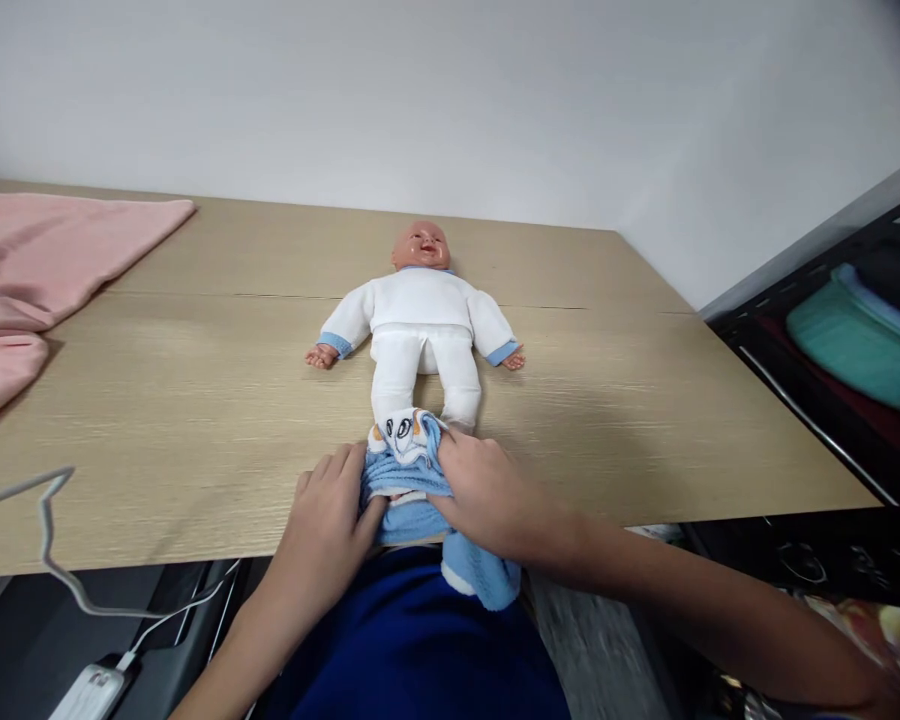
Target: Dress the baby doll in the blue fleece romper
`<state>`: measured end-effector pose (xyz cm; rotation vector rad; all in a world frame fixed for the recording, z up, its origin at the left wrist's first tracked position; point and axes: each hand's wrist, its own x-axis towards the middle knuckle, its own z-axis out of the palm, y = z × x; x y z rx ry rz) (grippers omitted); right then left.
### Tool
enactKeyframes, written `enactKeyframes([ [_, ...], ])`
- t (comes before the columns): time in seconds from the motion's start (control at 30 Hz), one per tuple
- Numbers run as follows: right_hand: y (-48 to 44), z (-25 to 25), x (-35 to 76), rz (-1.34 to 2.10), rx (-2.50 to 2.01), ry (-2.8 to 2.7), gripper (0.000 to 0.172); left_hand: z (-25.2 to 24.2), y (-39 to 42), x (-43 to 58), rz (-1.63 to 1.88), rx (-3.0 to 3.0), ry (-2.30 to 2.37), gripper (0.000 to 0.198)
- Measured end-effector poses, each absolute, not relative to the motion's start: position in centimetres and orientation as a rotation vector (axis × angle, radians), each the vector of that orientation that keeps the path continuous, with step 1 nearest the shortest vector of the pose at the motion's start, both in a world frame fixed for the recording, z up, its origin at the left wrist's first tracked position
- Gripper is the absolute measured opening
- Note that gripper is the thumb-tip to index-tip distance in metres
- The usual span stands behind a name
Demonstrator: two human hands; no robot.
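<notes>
A baby doll [422,305] lies on its back on the table, head away from me, in a white top with blue cuffs and white legs. Around its lower legs is a bunched light-blue garment [409,470] with a white patch and stitched eyes. My left hand [330,510] grips the garment's left edge, fingers closed on the cloth. My right hand [484,490] holds its right side, thumb and fingers pinched on it. One blue piece of the garment hangs over the table edge. The doll's feet are hidden by the cloth.
A pink cloth [37,270] lies at the table's left. The wooden table [210,400] meets a white wall [345,100]. A white cable [60,545] and power strip [94,690] are at the lower left. A dark rack [817,440] with a green folded cloth [859,345] stands at right.
</notes>
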<state>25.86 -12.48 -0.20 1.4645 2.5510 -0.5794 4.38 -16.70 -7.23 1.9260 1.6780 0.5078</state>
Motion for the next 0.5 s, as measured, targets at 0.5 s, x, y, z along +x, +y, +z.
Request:
enactKeyframes([
  [0.5,-11.4,-4.0,27.1,-0.73,1.501,2.885,0.038,-9.2,-15.4,1.9,0.868,1.718,1.294,0.028],
])
